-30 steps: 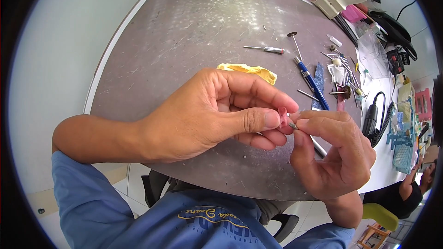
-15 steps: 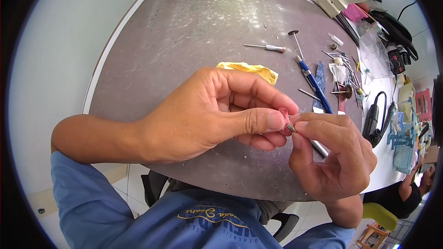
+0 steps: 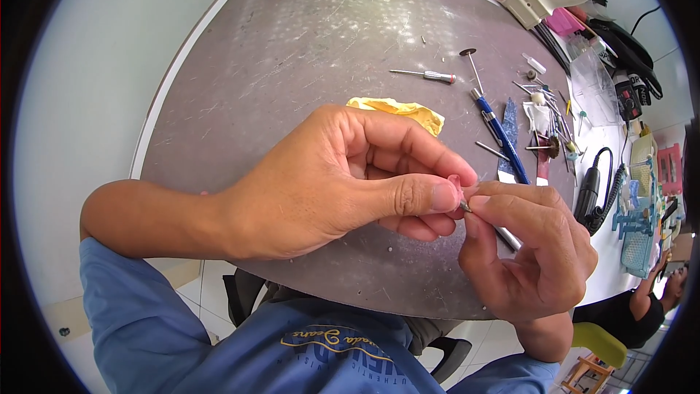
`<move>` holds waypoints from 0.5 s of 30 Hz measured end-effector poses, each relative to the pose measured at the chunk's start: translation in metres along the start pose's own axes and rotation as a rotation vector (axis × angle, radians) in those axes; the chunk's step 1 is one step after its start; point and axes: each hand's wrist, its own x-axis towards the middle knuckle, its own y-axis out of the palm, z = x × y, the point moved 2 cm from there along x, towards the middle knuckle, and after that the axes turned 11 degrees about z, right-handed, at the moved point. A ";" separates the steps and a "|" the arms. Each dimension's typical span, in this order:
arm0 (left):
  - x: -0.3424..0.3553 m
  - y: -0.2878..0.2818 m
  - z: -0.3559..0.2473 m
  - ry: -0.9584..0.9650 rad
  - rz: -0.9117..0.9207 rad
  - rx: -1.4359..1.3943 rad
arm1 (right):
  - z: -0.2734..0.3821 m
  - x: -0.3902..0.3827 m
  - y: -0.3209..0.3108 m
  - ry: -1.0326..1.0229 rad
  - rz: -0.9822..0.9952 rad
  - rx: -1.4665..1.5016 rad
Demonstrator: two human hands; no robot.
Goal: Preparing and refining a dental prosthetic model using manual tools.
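My left hand (image 3: 350,186) pinches a small pink translucent piece (image 3: 456,182) between thumb and fingers. Its kind is too small to make out. Against this piece, the thumb and forefinger of my right hand (image 3: 532,248) close on a tiny grey metal part (image 3: 464,206), mostly covered by the fingertips. Both hands meet above the near part of the brown work table (image 3: 270,51). Partly hidden behind my right hand lies a silver metal rod (image 3: 508,238). Just beyond my left hand is a crumpled yellow cloth or paper (image 3: 401,111).
Farther back lie a small screwdriver (image 3: 436,76), a disc on a shank (image 3: 472,66), a blue pen (image 3: 503,135) and several rotary bits (image 3: 547,113). A black handpiece (image 3: 589,193) with a coiled cord is at right, near a blue basket (image 3: 636,252). Another person (image 3: 620,317) sits beyond.
The hands keep the same pinch on the pink piece and the metal part, with only a slight shift of the fingertips. The whole view has moved a little.
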 end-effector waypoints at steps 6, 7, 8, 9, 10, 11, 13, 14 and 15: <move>0.000 0.000 0.000 0.009 0.003 -0.007 | 0.000 0.000 0.000 -0.010 0.005 -0.005; 0.000 0.000 -0.001 0.003 -0.002 -0.003 | 0.000 0.000 0.000 -0.009 0.005 -0.006; -0.001 0.000 -0.001 -0.002 -0.006 0.000 | 0.000 0.000 0.000 -0.011 0.005 -0.007; -0.001 0.000 0.000 -0.003 -0.007 0.000 | 0.000 0.000 0.000 -0.013 0.006 -0.008; -0.001 0.000 0.000 0.003 -0.005 0.000 | 0.000 0.000 0.000 -0.013 0.006 -0.008; 0.000 0.000 0.000 0.008 -0.004 -0.001 | 0.000 0.000 0.000 -0.011 0.012 -0.014; 0.000 0.000 0.000 0.016 -0.006 0.004 | 0.000 0.001 0.000 -0.010 0.019 -0.020; 0.000 0.000 0.000 0.017 -0.007 0.021 | 0.000 0.001 0.000 -0.007 0.021 -0.023; 0.000 0.001 0.000 0.025 -0.005 0.010 | 0.000 0.001 0.000 -0.005 0.022 -0.027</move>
